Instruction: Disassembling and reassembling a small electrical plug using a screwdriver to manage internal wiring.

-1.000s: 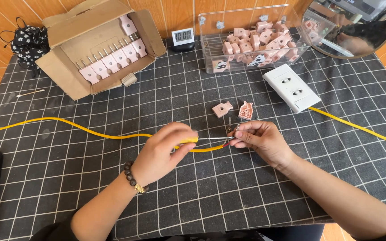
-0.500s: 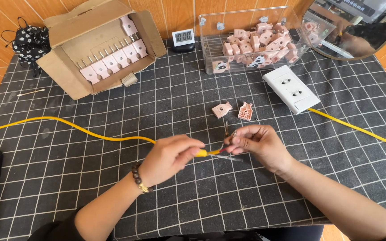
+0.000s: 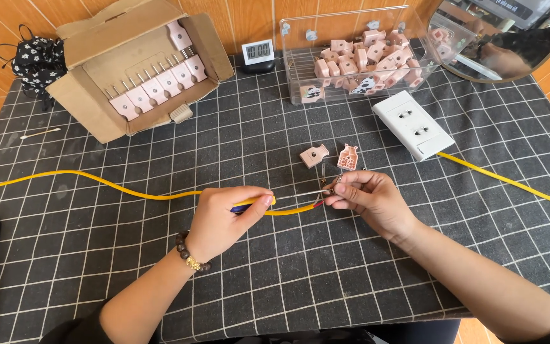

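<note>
From my seat I see my left hand (image 3: 227, 220) curled shut around a screwdriver (image 3: 256, 202) with a yellow and blue handle; the handle sits inside the fist with the thumb laid along it, and the thin metal shaft runs out to the right, level with the counter (image 3: 275, 280). The shaft tip reaches my right hand (image 3: 367, 200), whose fingers (image 3: 342, 191) are pinched closed on a small metal piece at the bared end of the yellow cable (image 3: 128, 191). I cannot tell exactly what that small piece is; it is mostly hidden by the fingertips. The cable passes just beneath my left hand, curves under the screwdriver shaft and ends right at the right fingertips, where a short red core shows.

Just beyond the right hand lie two pink plug halves (image 3: 314, 155), close together on the grid mat and apart from my fingers. Further right stands a white socket block (image 3: 412, 124) with another stretch of yellow cable leaving it. At the back, a cardboard box (image 3: 84, 95) holds rows of pink plugs, and a clear bin (image 3: 300, 38) holds a heap more.
</note>
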